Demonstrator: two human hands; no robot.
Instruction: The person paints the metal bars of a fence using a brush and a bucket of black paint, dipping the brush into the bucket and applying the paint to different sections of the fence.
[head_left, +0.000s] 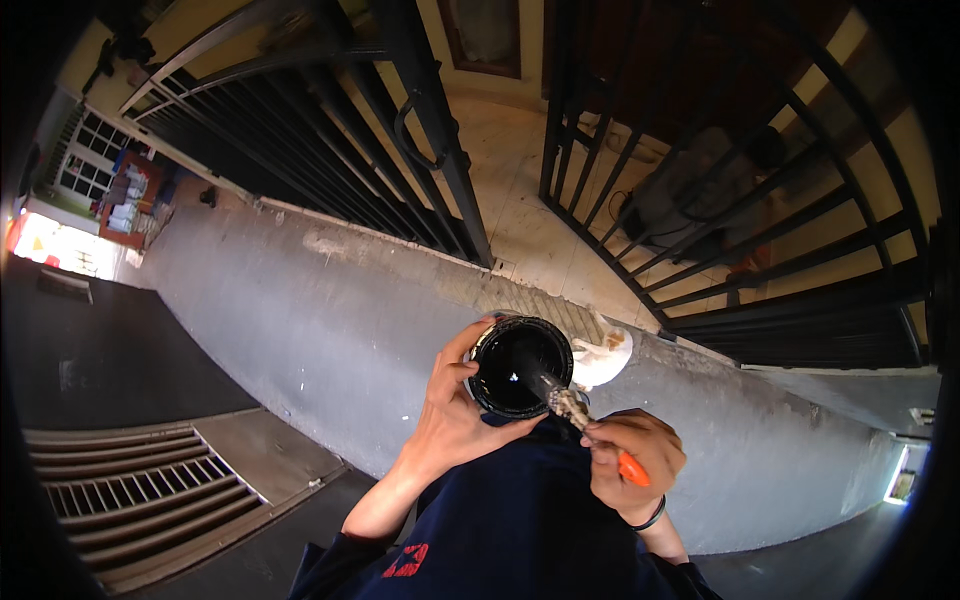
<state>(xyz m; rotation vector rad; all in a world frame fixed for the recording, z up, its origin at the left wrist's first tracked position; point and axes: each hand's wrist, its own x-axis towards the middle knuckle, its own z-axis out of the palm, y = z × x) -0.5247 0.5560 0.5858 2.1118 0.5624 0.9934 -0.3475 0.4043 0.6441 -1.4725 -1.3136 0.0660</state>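
My left hand (450, 405) is wrapped round the side of an open paint can (483, 390) with black paint inside and dark smears on its rim. In my right hand (635, 465) is a paintbrush (568, 402) with an orange handle, gripped with closed fingers. Its bristle end reaches over the can's right rim into the opening, and the tip is lost against the dark paint. Just beyond the can, a white rounded thing with a tan patch (610, 358) is on the floor, partly hidden; I cannot make out what it is.
A black barred gate stands open, its left leaf (330, 150) and right leaf (800, 200) either side of a tiled floor (510, 190). Behind the right leaf a person (690, 190) is low to the floor. A grey walkway (330, 310) runs across; a louvred panel (140, 490) is at lower left.
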